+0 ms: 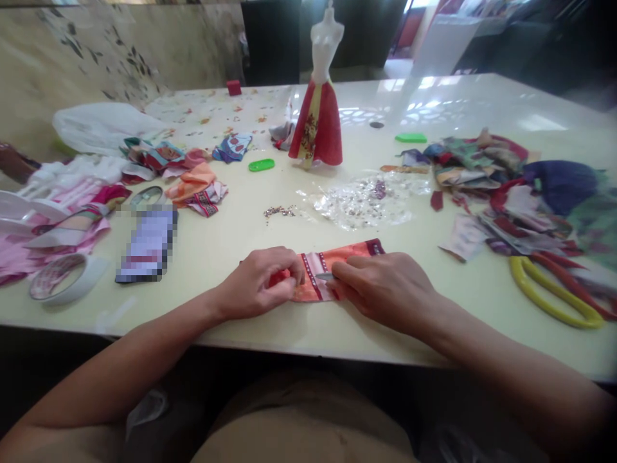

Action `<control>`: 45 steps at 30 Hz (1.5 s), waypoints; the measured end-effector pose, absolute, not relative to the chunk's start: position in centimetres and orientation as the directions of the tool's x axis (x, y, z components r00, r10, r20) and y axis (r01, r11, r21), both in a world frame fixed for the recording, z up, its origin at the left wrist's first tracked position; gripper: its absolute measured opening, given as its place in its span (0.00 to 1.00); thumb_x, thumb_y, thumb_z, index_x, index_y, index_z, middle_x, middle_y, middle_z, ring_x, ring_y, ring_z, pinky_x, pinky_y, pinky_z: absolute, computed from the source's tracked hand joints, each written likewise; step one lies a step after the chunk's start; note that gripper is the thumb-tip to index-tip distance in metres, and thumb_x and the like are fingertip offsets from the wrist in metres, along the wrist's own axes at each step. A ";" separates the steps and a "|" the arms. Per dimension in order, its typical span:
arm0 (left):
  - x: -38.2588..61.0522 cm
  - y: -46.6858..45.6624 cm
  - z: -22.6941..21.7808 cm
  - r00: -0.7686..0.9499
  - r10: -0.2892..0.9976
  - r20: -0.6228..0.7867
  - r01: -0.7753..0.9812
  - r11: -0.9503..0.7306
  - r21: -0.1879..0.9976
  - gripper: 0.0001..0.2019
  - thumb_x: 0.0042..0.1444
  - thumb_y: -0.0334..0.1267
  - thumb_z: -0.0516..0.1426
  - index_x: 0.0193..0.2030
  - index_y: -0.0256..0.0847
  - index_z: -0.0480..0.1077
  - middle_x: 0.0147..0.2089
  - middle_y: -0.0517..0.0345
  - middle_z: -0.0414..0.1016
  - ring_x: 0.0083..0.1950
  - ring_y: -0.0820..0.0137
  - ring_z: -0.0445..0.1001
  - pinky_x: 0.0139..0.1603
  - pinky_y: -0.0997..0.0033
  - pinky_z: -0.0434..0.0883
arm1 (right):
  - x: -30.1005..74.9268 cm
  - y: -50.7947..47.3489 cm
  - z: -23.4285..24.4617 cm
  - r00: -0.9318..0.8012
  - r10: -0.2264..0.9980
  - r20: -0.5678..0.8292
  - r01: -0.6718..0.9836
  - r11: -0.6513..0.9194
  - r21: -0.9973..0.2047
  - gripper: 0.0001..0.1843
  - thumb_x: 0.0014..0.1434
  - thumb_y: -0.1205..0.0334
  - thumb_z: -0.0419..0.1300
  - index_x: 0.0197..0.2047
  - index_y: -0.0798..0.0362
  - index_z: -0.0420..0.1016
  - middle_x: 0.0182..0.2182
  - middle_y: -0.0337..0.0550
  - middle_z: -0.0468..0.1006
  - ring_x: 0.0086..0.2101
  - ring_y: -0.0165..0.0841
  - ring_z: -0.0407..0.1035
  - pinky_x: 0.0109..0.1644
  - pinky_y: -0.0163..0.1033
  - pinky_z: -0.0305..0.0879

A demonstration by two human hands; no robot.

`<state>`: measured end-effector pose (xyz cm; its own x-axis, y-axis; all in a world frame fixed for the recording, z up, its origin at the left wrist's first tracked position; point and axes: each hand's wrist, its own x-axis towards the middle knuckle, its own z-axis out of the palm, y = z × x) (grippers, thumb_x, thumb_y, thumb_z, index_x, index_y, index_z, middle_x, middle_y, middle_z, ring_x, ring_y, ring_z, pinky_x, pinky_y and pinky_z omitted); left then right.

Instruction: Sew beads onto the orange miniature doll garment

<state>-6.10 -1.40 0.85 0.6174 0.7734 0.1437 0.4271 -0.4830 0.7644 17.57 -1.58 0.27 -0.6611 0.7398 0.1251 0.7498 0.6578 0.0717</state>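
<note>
A patterned orange cloth piece (351,254) lies on the table in front of me, with maroon bands dotted with small pale studs. Over its left end is my left hand (263,280), fingers curled and thumb close to the index finger, gripping the cloth; the fingertips are partly hidden. My right hand (385,283) is closed around a slim pale pointed tool (324,276). The tool's tip points left at a studded band; whether it touches the cloth I cannot tell. Beyond the cloth lie a small heap of beads or stones (280,211) and a clear plastic sheet (347,204) strewn with shiny bits.
A white dress form (326,48) in a red and yellow skirt stands behind. Fabric scraps (472,167) and yellow-handled scissors (523,283) lie right. A tape roll (80,289), a blurred-out phone (148,244) and more cloth (193,183) lie left. Green trays (261,165) sit farther back.
</note>
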 end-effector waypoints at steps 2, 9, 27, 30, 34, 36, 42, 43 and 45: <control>-6.0 -1.4 0.9 0.674 0.721 0.163 0.439 -0.568 0.696 0.06 0.50 0.26 0.51 0.31 0.37 0.67 0.32 0.58 0.71 0.35 0.71 0.68 0.39 0.71 0.65 | 17.5 -1.6 0.5 -0.667 0.742 0.066 0.745 0.662 0.082 0.11 0.62 0.59 0.52 0.30 0.51 0.70 0.22 0.36 0.73 0.19 0.27 0.54 0.24 0.37 0.32; -6.0 -1.2 0.6 0.765 0.626 0.149 0.439 -0.677 0.590 0.08 0.51 0.25 0.50 0.32 0.37 0.69 0.32 0.57 0.72 0.34 0.72 0.69 0.41 0.71 0.66 | 17.5 -1.7 0.4 -0.694 0.718 0.049 0.719 0.687 0.108 0.09 0.59 0.66 0.52 0.28 0.51 0.70 0.21 0.37 0.72 0.19 0.28 0.52 0.24 0.38 0.32; -6.0 -1.3 0.4 0.765 0.595 0.246 0.403 -0.741 0.537 0.07 0.53 0.27 0.51 0.35 0.38 0.69 0.37 0.52 0.77 0.40 0.68 0.73 0.45 0.66 0.69 | 17.4 -2.0 -0.2 -0.781 0.600 0.174 0.625 0.740 0.250 0.08 0.54 0.72 0.55 0.28 0.50 0.70 0.17 0.36 0.69 0.16 0.29 0.50 0.23 0.39 0.29; -6.0 -1.3 0.3 0.779 0.567 0.267 0.387 -0.770 0.507 0.08 0.52 0.27 0.52 0.37 0.39 0.68 0.39 0.53 0.78 0.41 0.67 0.75 0.46 0.65 0.69 | 17.4 -2.2 -0.1 -0.790 0.582 0.191 0.613 0.741 0.275 0.08 0.54 0.73 0.55 0.29 0.51 0.70 0.18 0.37 0.70 0.16 0.29 0.52 0.24 0.40 0.29; -6.0 -1.2 0.0 0.815 0.515 0.267 0.371 -0.816 0.442 0.07 0.52 0.27 0.53 0.37 0.40 0.68 0.41 0.55 0.79 0.43 0.66 0.76 0.46 0.65 0.69 | 17.3 -2.2 -0.1 -0.797 0.561 0.223 0.604 0.745 0.284 0.08 0.54 0.73 0.55 0.28 0.52 0.70 0.17 0.38 0.70 0.16 0.30 0.53 0.24 0.40 0.29; -6.0 -1.2 -0.2 0.830 0.487 0.273 0.360 -0.840 0.405 0.07 0.52 0.27 0.53 0.37 0.39 0.68 0.42 0.56 0.79 0.45 0.66 0.76 0.48 0.65 0.69 | 17.3 -2.2 -0.1 -0.800 0.554 0.231 0.600 0.747 0.285 0.09 0.54 0.74 0.54 0.28 0.52 0.70 0.17 0.38 0.69 0.16 0.30 0.53 0.24 0.40 0.29; -5.8 -1.6 -0.2 0.879 0.387 0.279 0.328 -0.915 0.236 0.09 0.53 0.28 0.54 0.42 0.37 0.69 0.47 0.54 0.79 0.51 0.64 0.76 0.54 0.62 0.67 | 17.8 -1.9 0.4 -0.782 0.592 0.196 0.624 0.741 0.248 0.09 0.57 0.72 0.53 0.29 0.52 0.70 0.18 0.37 0.70 0.17 0.28 0.53 0.24 0.39 0.30; -5.8 -1.7 -0.2 0.881 0.384 0.275 0.330 -0.917 0.225 0.09 0.53 0.28 0.54 0.41 0.37 0.70 0.47 0.54 0.79 0.51 0.64 0.76 0.55 0.62 0.67 | 18.1 -1.8 0.6 -0.767 0.613 0.189 0.641 0.730 0.236 0.09 0.58 0.71 0.53 0.30 0.52 0.71 0.19 0.37 0.70 0.17 0.28 0.53 0.25 0.39 0.30; -5.7 -1.8 -0.1 0.884 0.384 0.267 0.332 -0.917 0.221 0.08 0.53 0.28 0.53 0.40 0.37 0.70 0.47 0.54 0.80 0.51 0.64 0.76 0.57 0.61 0.65 | 18.7 -1.3 1.1 -0.719 0.667 0.195 0.694 0.687 0.215 0.09 0.60 0.68 0.52 0.31 0.52 0.71 0.21 0.37 0.72 0.18 0.27 0.53 0.25 0.38 0.32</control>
